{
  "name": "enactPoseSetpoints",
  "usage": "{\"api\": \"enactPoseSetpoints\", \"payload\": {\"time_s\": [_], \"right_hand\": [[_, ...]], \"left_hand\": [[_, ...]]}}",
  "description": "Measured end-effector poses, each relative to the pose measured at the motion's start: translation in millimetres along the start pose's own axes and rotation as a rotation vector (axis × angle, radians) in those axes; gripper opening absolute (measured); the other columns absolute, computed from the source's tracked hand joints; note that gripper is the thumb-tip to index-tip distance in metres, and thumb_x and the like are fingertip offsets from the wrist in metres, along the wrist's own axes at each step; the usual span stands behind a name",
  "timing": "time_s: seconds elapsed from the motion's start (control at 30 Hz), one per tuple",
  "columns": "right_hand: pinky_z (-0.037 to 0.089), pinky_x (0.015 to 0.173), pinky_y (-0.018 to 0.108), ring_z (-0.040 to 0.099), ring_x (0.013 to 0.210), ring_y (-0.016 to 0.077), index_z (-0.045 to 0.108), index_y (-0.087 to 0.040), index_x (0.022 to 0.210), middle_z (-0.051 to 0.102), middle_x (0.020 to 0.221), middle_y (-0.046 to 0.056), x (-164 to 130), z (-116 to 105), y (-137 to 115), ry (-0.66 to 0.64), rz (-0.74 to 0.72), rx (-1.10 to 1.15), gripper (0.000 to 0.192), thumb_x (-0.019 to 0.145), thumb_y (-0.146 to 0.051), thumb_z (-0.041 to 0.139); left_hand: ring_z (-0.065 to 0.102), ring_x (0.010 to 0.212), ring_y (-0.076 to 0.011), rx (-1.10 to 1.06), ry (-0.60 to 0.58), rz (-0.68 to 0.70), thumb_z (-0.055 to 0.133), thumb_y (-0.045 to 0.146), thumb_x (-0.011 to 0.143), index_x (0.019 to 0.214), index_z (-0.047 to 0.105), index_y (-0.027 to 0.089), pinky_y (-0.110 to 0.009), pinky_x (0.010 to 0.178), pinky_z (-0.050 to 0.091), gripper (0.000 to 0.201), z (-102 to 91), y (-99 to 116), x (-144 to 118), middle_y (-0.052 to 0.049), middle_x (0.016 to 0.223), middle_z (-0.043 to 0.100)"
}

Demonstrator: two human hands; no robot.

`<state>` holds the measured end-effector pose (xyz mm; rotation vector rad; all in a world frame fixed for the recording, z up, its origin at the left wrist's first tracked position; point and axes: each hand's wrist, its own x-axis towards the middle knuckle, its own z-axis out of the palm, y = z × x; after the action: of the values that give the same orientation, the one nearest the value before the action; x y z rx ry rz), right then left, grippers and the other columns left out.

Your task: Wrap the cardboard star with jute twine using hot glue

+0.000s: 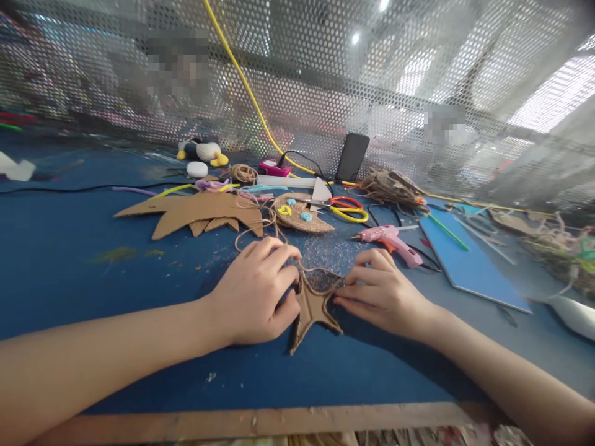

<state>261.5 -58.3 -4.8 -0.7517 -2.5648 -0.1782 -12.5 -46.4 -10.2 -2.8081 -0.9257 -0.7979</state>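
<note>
Left hand (253, 291) and right hand (381, 291) pinch one cardboard star (312, 308).

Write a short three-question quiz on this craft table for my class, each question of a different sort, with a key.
1. True or false: both hands touch the cardboard star.
2. Which tool lies just beyond the right hand? A. a stapler B. a pink glue gun C. a hammer
3. Fill in: the scissors have red and ______ handles.

Key
1. True. The left hand presses on the star's left side, and the right hand's fingertips meet its right point; twine runs along its upper edge.
2. B, the pink glue gun on the blue table.
3. Yellow.
</note>
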Motion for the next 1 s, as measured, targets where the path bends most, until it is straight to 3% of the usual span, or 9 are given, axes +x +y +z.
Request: {"api": "enactPoseSetpoints", "payload": {"time_s": [0.1, 0.27, 0.37, 0.6, 0.77, 1.0], "right_hand": [[0.045, 0.081, 0.038, 0.049, 0.094, 0.0223, 0.076, -0.021, 0.088, 0.069, 0.08, 0.004, 1.0, 3.1, -1.3, 0.01, 0.05, 0.004, 0.01, 0.093, -0.024, 0.068], [0.047, 0.085, 0.041, 0.05, 0.087, 0.0205, 0.075, -0.021, 0.081, 0.067, 0.078, 0.004, 6.9, 0.5, -6.0, 0.099, 0.2, 0.089, 0.018, 0.095, -0.021, 0.063], [0.047, 0.084, 0.039, 0.052, 0.085, 0.0186, 0.071, -0.02, 0.078, 0.065, 0.079, 0.004, 11.1, -4.5, -11.7, 0.124, 0.276, 0.19, 0.025, 0.098, -0.018, 0.056], [0.046, 0.075, 0.03, 0.055, 0.078, 0.0148, 0.066, -0.019, 0.075, 0.061, 0.079, 0.002, 14.7, -4.3, -21.4, 0.203, 0.401, 0.354, 0.022, 0.096, -0.027, 0.063], [0.047, 0.078, 0.028, 0.058, 0.082, 0.0143, 0.063, -0.02, 0.09, 0.066, 0.088, 0.002, 12.1, -2.1, -18.8, 0.211, 0.486, 0.436, 0.015, 0.101, -0.027, 0.054], [0.048, 0.082, 0.027, 0.059, 0.087, 0.0139, 0.063, -0.021, 0.102, 0.067, 0.095, 0.003, 14.0, -0.6, -20.7, 0.143, 0.397, 0.494, 0.014, 0.104, -0.027, 0.05]], "left_hand": [[0.056, 0.11, -0.0323, -0.069, -0.008, 0.026, 0.055, 0.018, 0.082, 0.092, 0.074, 0.013, -0.051, 0.095, 0.052, 0.022, -0.7, 1.8, 0.0, -0.014, 0.12, 0.067], [0.058, 0.111, -0.03, -0.146, 0.008, -0.045, 0.057, 0.02, 0.086, 0.105, 0.072, 0.012, -0.05, 0.097, 0.054, 0.026, -3.0, 2.8, 1.3, -0.014, 0.12, 0.067], [0.058, 0.114, -0.0299, -0.174, 0.033, -0.055, 0.057, 0.02, 0.087, 0.117, 0.068, 0.011, -0.05, 0.099, 0.054, 0.033, -4.0, 4.3, 0.9, -0.016, 0.126, 0.064], [0.052, 0.129, -0.0333, -0.166, 0.054, -0.002, 0.057, 0.024, 0.091, 0.139, 0.052, 0.011, -0.053, 0.108, 0.049, 0.05, -1.5, 9.5, -4.6, -0.02, 0.143, 0.052], [0.051, 0.131, -0.0315, -0.306, 0.083, -0.118, 0.059, 0.027, 0.092, 0.128, 0.057, 0.017, -0.051, 0.111, 0.045, 0.037, -2.6, 9.9, -4.8, -0.016, 0.14, 0.052], [0.056, 0.124, -0.026, -0.645, 0.12, -0.417, 0.065, 0.038, 0.091, 0.107, 0.065, 0.023, -0.044, 0.111, 0.044, 0.022, 0.2, 23.9, 5.5, -0.007, 0.128, 0.058]]}}
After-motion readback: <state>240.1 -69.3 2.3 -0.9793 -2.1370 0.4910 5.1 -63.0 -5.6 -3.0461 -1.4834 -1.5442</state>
